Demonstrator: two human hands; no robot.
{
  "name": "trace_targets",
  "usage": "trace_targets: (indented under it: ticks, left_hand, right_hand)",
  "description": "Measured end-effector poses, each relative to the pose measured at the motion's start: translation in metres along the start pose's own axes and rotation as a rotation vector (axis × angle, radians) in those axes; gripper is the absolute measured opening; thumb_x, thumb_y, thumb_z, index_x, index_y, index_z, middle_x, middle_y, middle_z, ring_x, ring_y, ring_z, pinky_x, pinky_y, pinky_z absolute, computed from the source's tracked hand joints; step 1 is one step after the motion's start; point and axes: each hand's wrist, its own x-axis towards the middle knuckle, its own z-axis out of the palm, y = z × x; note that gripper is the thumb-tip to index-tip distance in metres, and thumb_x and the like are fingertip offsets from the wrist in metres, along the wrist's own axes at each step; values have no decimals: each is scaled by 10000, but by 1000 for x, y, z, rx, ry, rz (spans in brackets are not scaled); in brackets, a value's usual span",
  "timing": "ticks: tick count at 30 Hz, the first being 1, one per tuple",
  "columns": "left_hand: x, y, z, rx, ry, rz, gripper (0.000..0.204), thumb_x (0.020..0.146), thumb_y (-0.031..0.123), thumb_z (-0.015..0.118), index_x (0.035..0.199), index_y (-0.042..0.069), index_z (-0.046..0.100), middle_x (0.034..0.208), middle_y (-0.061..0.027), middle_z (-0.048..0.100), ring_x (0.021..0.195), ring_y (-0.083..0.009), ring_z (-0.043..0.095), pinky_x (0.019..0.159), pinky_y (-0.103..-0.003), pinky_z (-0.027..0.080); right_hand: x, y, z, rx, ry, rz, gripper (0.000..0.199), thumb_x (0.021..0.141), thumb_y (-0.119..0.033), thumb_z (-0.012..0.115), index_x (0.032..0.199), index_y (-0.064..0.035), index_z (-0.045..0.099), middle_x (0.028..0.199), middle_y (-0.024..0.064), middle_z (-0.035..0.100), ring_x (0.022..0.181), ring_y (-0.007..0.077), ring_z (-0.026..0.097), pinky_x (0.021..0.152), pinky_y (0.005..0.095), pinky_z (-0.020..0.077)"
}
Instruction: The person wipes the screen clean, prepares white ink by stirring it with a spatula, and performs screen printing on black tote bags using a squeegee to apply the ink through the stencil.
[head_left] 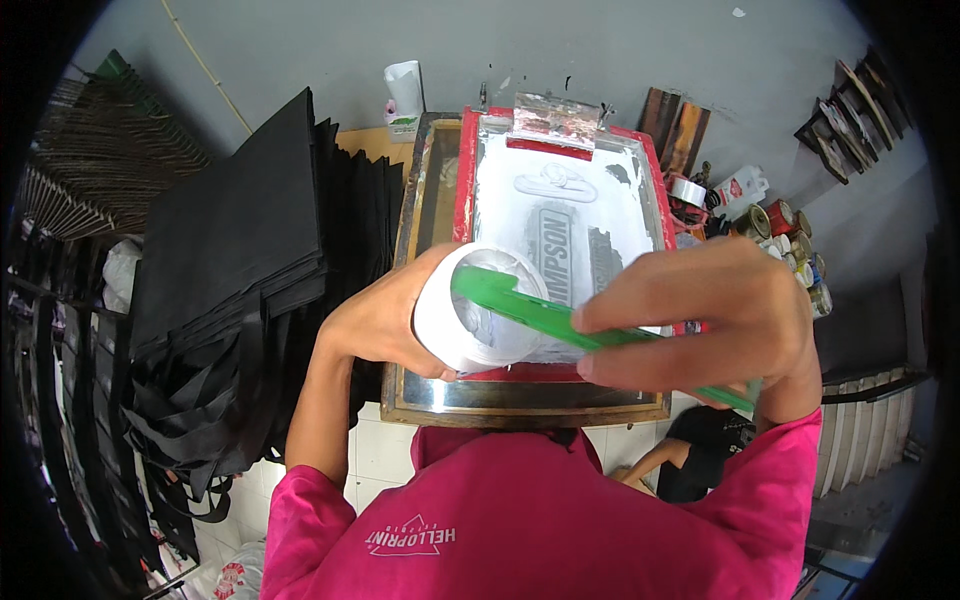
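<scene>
In front, left hand (388, 312) clasps tub (437, 322); right hand (712, 312) grips partly hidden green tool (541, 314).

Soft light in the middle, black at the corners

Soft, fairly bright light covers the centre; its source cannot be told. The white screen (510, 215) is brightest, nearly washed out in patches. Pale glare streaks the table's (430, 392) glossy near edge. Gentle shading falls inside the pot (436, 322). The bags (235, 225) sink toward black, with little detail in their folds, and the far right is dim. The right hand (710, 310) is slightly smeared, as is the green stick (535, 313); the left hand (385, 310) looks crisper. Fisheye curvature bends the rack (100, 160) at the left.
</scene>
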Motion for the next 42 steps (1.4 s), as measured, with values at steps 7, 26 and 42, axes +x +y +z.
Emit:
trace_targets:
  ticks: [7, 26, 42]
  left_hand:
    - [5, 3, 7, 120, 60, 52, 1169, 432, 279, 910, 1481, 28, 462, 1376, -184, 572, 1295, -345, 560, 1114, -447, 417]
    - [1, -43, 47, 609, 697, 429, 1106, 531, 248, 994, 1459, 78, 417, 1406, -196, 511, 1363, -383, 469, 1117, -497, 408]
    - [10, -85, 63, 652, 841, 637, 1234, 535, 255, 1013, 1513, 91, 279, 1429, -263, 452, 1337, -416, 460, 1115, -522, 384]
  right_hand:
    - [-3, 19, -8, -191, -204, 57, 398, 676, -39, 743, 1066, -48, 667, 1026, 83, 672, 860, 266, 690, 650, 356, 582]
    - [-23, 5, 60, -268, 13, 279, 376, 762, -79, 705, 1115, -1, 601, 885, 99, 562, 742, 277, 659, 574, 377, 543]
    - [-43, 1, 115, 803, 632, 907, 150, 986, -40, 644, 1095, 55, 683, 949, 130, 714, 810, 207, 718, 734, 291, 579]
